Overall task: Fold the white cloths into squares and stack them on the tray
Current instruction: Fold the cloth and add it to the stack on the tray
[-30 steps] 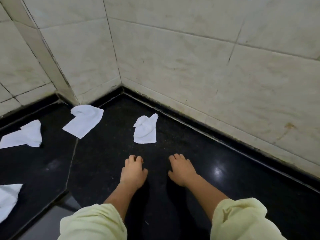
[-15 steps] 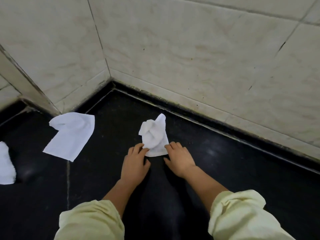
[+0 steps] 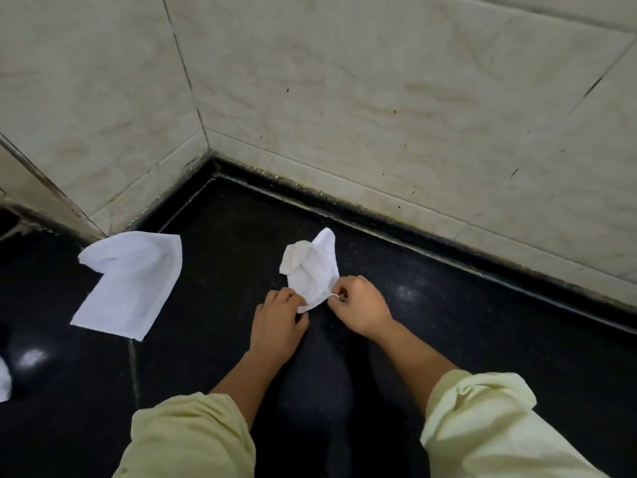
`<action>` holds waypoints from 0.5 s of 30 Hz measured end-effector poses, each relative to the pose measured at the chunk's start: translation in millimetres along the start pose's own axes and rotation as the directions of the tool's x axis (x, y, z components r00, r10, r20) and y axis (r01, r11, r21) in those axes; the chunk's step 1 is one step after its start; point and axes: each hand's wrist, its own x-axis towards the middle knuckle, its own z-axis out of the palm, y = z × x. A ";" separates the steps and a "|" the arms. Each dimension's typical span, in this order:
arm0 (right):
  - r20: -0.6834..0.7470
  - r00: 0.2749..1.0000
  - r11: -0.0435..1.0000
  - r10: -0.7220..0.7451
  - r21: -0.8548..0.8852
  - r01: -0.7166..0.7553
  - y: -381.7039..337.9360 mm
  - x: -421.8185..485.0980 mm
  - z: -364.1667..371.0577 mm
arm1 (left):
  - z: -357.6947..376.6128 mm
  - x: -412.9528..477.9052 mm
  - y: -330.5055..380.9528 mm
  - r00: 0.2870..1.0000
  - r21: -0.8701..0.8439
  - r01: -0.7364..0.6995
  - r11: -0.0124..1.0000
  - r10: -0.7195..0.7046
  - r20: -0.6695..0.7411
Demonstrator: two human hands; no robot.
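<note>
- While both hands meet at its near edge, a crumpled white cloth (image 3: 312,270) lies on a black polished bench (image 3: 448,322), close to a corner of pale tiled wall (image 3: 344,98).
- The left hand (image 3: 275,322) is at the cloth's near left corner. Its fingers (image 3: 282,298) are curled and appear to pinch that corner against the thumb.
- The right hand (image 3: 362,308) is at the near right edge. Its fingers (image 3: 344,288) are bent in tight, pinching a small fold of fabric.
- The cloth's long axis runs away from the person, from the pinched near edge towards the wall, ending in a raised, bunched peak.
- So nearly all the fabric lies beyond the fingertips, on the far side of both hands, and neither hand is the nearer one; they are side by side with only the cloth's narrow near edge between them.
- The likely next move is to draw the two held points apart, opening the cloth flat before folding. Its far end is loose and rumpled, so it may drag or stay twisted.
- A second white cloth (image 3: 127,284), partly folded over, lies well apart to the left. A scrap of a third white cloth (image 3: 3,381) shows at the left edge.
- No tray is visible.
- Pale yellow sleeves (image 3: 482,426) cover both forearms.
</note>
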 end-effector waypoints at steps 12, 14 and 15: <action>0.001 0.997 0.816 0.073 0.575 -0.060 -5.8 -51.4 -75.8 | -48.3 -13.4 52.5 0.998 -0.257 0.043 0.966 -0.055 -0.043; -0.028 0.999 0.822 0.042 0.569 -0.019 -5.8 -65.3 -92.9 | -61.1 -21.8 63.6 0.998 -0.285 0.023 0.958 -0.037 -0.043; -0.039 0.999 0.829 0.028 0.559 -0.002 -4.6 -74.1 -102.3 | -68.5 -27.3 71.0 0.999 -0.286 0.006 0.958 -0.016 -0.030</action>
